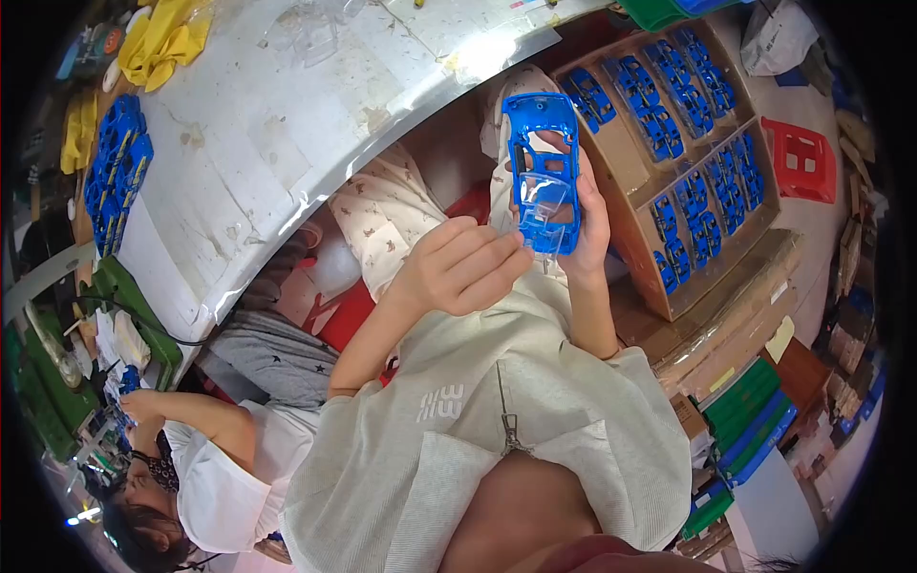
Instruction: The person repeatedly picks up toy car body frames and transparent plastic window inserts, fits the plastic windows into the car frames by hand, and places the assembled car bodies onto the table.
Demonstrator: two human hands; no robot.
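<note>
My right hand (592,220) is wrapped round a shiny blue toy car body shell (541,116), holding it over my lap with its openings facing up. A clear plastic window piece (544,195) lies over the lower part of the shell. My left hand (465,269) is closed, its fingertips pinched at the near end of the clear piece, against the shell's edge. Whether the window piece sits fully inside the shell I cannot tell.
To my right stands a cardboard box (626,191) with rows of blue car shells (650,119). A white worktable (258,115) spans the upper left, with stacked blue parts (117,167) and yellow cloth (167,40). A co-worker (224,468) sits at left. A red plastic stool (802,160) stands beyond the box.
</note>
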